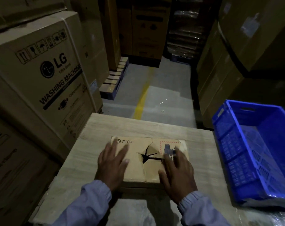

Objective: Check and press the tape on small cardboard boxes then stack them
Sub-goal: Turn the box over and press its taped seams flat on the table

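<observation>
Left hand (113,162) is lying flat, fingers (120,152) straight and apart, on the small box (135,172) sitting mid-counter (96,128), right hand (177,170) likewise pressing beside the torn seam; pressing step probably underway, stacking next requiring a two-sided grip.

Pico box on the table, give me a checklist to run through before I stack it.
1. The Pico box lies flat on the table: ok.
2. Box top sound: not ok, there is a torn hole at the centre seam.
3. Tape sealed along the seam: cannot tell.
4. Both the left hand and the right hand flat on the top: ok.
5. Clearance to the blue crate on the right: ok, it stands apart from the box.
</observation>
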A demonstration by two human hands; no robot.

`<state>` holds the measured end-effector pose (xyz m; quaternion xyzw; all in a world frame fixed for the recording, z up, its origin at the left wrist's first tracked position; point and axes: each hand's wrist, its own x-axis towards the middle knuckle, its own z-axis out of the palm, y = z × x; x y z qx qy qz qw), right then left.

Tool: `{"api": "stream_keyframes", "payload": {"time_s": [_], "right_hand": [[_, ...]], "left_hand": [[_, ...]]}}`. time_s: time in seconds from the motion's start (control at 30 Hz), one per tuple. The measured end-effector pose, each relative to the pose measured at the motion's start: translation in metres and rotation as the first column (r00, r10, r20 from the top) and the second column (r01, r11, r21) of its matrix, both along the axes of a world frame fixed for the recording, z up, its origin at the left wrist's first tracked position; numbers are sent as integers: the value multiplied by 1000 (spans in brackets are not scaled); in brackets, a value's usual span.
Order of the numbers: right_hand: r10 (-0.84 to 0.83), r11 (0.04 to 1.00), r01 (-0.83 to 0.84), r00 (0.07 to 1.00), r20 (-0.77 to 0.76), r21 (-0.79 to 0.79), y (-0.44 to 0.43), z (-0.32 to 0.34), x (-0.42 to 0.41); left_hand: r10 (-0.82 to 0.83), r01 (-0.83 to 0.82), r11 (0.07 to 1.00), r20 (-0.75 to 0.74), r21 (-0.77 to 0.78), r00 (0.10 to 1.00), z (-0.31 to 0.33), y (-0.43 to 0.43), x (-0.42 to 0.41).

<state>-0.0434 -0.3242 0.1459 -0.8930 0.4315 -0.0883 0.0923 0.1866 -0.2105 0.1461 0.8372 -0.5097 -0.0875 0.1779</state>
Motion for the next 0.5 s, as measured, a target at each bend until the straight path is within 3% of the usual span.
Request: {"api": "stream_keyframes", "payload": {"time_s": [0.07, 0.13, 0.33, 0.5], "right_hand": [[143, 989, -143, 990, -2, -24, 5, -3, 7], [161, 986, -161, 987, -7, -38, 9, -9, 11], [134, 988, -136, 991, -27, -68, 6, -10, 15], [209, 977, -212, 971, 115, 15, -25, 1, 21]], "left_hand": [[-189, 182, 980, 83, 86, 979, 4, -5, -10], [-273, 254, 958, 157, 130, 949, -1, -6, -15], [-247, 230, 968, 219, 99, 944, -7, -10, -18], [-238, 233, 971, 112, 51, 965, 1, -24, -16]]}}
